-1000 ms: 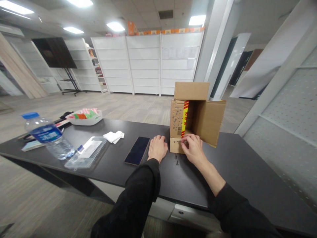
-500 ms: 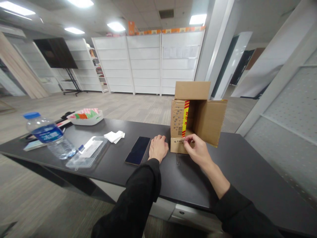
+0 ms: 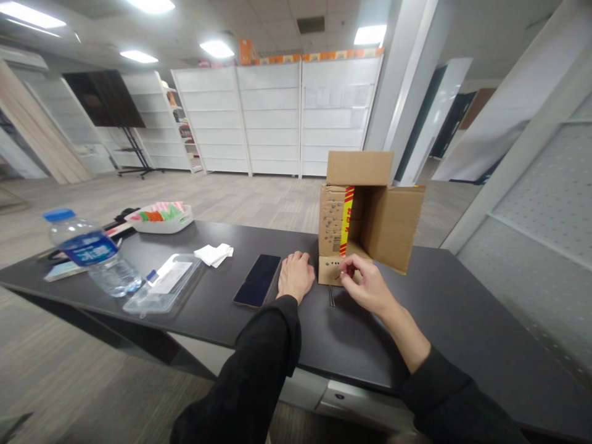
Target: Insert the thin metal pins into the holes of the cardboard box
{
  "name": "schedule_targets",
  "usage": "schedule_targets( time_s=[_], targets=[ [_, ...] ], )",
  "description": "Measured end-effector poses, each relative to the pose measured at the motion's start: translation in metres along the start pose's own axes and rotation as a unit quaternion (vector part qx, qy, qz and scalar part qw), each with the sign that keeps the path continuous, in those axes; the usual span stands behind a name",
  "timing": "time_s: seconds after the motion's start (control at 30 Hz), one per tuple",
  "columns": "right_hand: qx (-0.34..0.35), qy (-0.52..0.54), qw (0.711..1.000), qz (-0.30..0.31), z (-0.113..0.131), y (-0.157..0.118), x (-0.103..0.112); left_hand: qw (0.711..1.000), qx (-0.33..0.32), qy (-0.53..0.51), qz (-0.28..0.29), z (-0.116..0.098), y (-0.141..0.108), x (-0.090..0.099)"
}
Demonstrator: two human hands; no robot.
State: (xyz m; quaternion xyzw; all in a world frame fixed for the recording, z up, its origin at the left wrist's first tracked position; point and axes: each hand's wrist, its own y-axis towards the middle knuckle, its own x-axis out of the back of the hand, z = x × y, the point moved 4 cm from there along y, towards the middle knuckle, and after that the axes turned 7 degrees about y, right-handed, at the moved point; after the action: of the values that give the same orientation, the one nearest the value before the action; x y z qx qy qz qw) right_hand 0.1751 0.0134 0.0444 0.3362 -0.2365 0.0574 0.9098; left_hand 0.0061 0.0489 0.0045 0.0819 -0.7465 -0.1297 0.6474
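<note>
A cardboard box (image 3: 391, 225) lies on its side on the black table (image 3: 462, 333), its open mouth facing me and its flaps spread. A red and yellow tape strip runs down its left flap. My right hand (image 3: 365, 287) hovers just in front of the lower flap (image 3: 329, 271), thumb and forefinger pinched on something small and thin that I cannot identify. My left hand (image 3: 295, 275) rests palm down on the table against the box's left side, holding nothing. A thin dark pin-like piece (image 3: 331, 296) lies on the table between my hands.
A dark phone (image 3: 258, 280) lies left of my left hand. Further left are folded white tissue (image 3: 213, 254), a clear plastic case (image 3: 161, 285), a water bottle (image 3: 90, 254) and a white tray of colourful items (image 3: 160, 217). White shelving stands behind.
My right hand has lifted off the box's lower flap and drawn slightly back towards me, fingertips now pinched together. My left hand and the box have stayed put.
</note>
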Motion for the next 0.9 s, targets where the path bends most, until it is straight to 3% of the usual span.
schedule_targets(
  time_s=[0.47, 0.9],
  targets=[
    [0.008, 0.004, 0.995, 0.099, -0.001, -0.004, -0.010, 1.000, -0.005, 0.000, -0.004, 0.000, 0.000, 0.000],
    [0.013, -0.002, 0.992, 0.128, 0.003, -0.007, -0.009, 1.000, -0.001, -0.008, -0.001, 0.000, 0.000, -0.001]
  ],
)
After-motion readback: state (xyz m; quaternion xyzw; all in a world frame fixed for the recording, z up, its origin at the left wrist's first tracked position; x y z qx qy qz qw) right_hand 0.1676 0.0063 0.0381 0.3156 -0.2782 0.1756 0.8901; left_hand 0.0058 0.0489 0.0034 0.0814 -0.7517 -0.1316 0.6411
